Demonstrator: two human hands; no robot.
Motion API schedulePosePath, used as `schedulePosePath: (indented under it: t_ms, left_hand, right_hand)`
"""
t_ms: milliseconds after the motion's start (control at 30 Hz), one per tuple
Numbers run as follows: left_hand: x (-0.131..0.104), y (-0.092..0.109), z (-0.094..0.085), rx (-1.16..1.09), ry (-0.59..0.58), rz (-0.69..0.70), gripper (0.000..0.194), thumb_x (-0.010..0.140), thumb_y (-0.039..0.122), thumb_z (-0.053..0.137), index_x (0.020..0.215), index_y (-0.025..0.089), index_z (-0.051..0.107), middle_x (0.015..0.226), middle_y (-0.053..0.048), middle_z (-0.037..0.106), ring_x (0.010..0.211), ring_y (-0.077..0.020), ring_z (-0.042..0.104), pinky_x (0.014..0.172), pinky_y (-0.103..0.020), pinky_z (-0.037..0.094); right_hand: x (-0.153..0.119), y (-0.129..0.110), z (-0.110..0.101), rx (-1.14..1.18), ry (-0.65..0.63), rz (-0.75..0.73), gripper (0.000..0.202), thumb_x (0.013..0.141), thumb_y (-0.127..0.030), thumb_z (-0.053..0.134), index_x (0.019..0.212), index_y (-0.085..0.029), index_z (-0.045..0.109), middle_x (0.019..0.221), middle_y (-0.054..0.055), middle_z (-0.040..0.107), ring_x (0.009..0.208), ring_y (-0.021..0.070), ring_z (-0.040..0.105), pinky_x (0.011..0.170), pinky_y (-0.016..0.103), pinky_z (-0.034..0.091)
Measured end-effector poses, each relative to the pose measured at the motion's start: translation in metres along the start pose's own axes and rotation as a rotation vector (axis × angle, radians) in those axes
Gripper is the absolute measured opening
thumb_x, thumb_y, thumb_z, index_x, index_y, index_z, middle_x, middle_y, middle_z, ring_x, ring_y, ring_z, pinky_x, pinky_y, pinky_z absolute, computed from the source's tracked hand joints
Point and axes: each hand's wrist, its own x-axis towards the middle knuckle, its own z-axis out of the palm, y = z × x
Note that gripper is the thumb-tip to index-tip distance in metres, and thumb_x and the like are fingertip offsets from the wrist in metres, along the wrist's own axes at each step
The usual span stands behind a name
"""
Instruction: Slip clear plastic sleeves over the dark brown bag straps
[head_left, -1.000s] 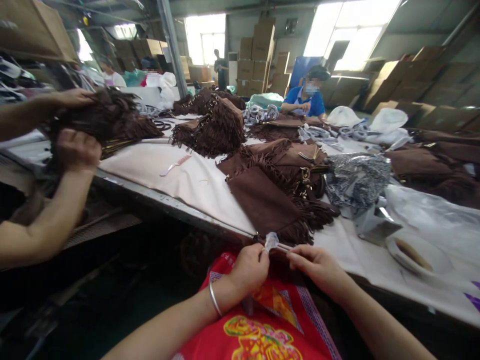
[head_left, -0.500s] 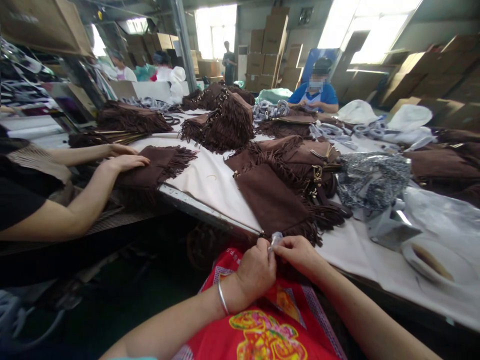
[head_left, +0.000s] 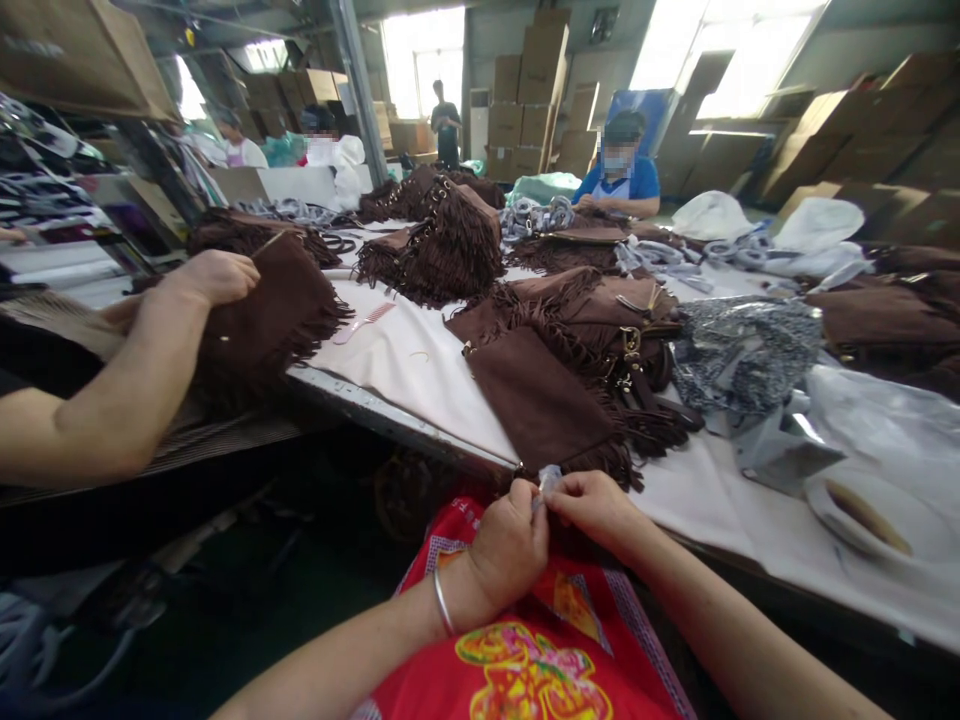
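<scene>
My left hand (head_left: pixel 510 540), with a silver bangle at its wrist, is closed at the table's front edge. Close against it, my right hand (head_left: pixel 592 505) pinches a small piece of clear plastic wrap (head_left: pixel 550 478). Both hands meet on this wrap, just in front of a dark brown fringed bag (head_left: pixel 544 395) that lies flat on the white cloth. The bag's lower corner is right behind my fingertips. A red apron (head_left: pixel 480 670) with a yellow pattern is below my hands.
At the left a co-worker's hand (head_left: pixel 217 275) holds up another brown bag (head_left: pixel 274 310). A pink comb (head_left: pixel 365 322) lies near it. More fringed bags (head_left: pixel 450 240) are piled behind. Right are crumpled plastic (head_left: pixel 750 350) and a tape roll (head_left: pixel 859 515).
The co-worker at the left has lifted the brown bag and drawn it left, and the pink comb now shows. My own hands have barely moved.
</scene>
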Motion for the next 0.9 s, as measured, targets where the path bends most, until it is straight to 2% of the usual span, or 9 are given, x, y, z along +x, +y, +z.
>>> schedulePosePath:
  t_ms: [100,267,367,500,667,767,900]
  left_hand:
    - [0.005,-0.001,0.001,-0.149,0.009,-0.11,0.015,0.09,0.031,0.049,0.096,0.019,0.056,0.089,-0.01,0.066,0.082,-0.0209,0.064,0.071,-0.029,0.047]
    - [0.012,-0.001,0.006,-0.509,-0.048,-0.389,0.015,0.084,0.03,0.056,0.089,0.016,0.056,0.074,-0.006,0.068,0.066,-0.0171,0.064,0.061,-0.027,0.048]
    - [0.011,0.001,0.008,-0.704,-0.052,-0.455,0.019,0.081,0.031,0.059,0.088,0.014,0.057,0.07,-0.006,0.068,0.061,-0.015,0.062,0.058,-0.025,0.047]
    - [0.007,0.002,0.008,-0.816,-0.052,-0.5,0.022,0.077,0.03,0.064,0.088,0.011,0.06,0.067,-0.004,0.065,0.051,-0.0095,0.053,0.05,-0.021,0.039]
    - [0.005,0.0,0.003,-0.977,-0.155,-0.594,0.021,0.076,0.031,0.066,0.08,0.011,0.063,0.066,-0.003,0.064,0.048,-0.0058,0.048,0.048,-0.018,0.036]
    - [0.004,-0.004,0.0,-1.028,-0.207,-0.715,0.02,0.077,0.031,0.067,0.079,0.011,0.063,0.062,-0.001,0.06,0.045,-0.005,0.045,0.045,-0.017,0.035]
    - [0.003,-0.007,-0.002,-1.136,-0.324,-0.882,0.016,0.081,0.028,0.064,0.081,0.012,0.062,0.066,-0.001,0.06,0.044,-0.005,0.047,0.043,-0.017,0.038]
  right_hand:
    - [-0.008,0.003,-0.001,0.075,-0.013,0.01,0.026,0.07,-0.034,0.063,0.052,-0.017,0.064,0.045,-0.001,0.056,0.043,0.0092,0.042,0.044,0.023,0.027]
    - [-0.018,0.009,0.009,0.444,-0.048,0.071,0.019,0.066,-0.032,0.067,0.057,-0.016,0.068,0.055,0.001,0.064,0.047,0.0092,0.047,0.047,0.023,0.033]
    - [-0.02,0.018,0.018,0.551,-0.012,0.12,0.019,0.064,-0.033,0.071,0.061,-0.015,0.069,0.058,0.002,0.066,0.048,0.0093,0.049,0.047,0.022,0.035]
    - [-0.022,0.03,0.025,0.587,0.034,0.103,0.023,0.066,-0.036,0.073,0.067,-0.013,0.072,0.064,0.005,0.069,0.053,0.012,0.056,0.052,0.023,0.042]
    - [-0.024,0.035,0.034,0.858,-0.048,0.123,0.027,0.064,-0.036,0.079,0.076,-0.013,0.072,0.069,0.007,0.071,0.062,0.0175,0.064,0.067,0.032,0.052]
    - [-0.026,0.035,0.043,1.016,-0.064,0.143,0.03,0.062,-0.039,0.081,0.078,-0.015,0.072,0.068,0.005,0.07,0.061,0.0196,0.065,0.068,0.037,0.054]
    - [-0.027,0.038,0.049,0.916,0.035,0.061,0.033,0.065,-0.044,0.079,0.084,-0.017,0.073,0.074,0.005,0.071,0.066,0.0191,0.065,0.068,0.033,0.052]
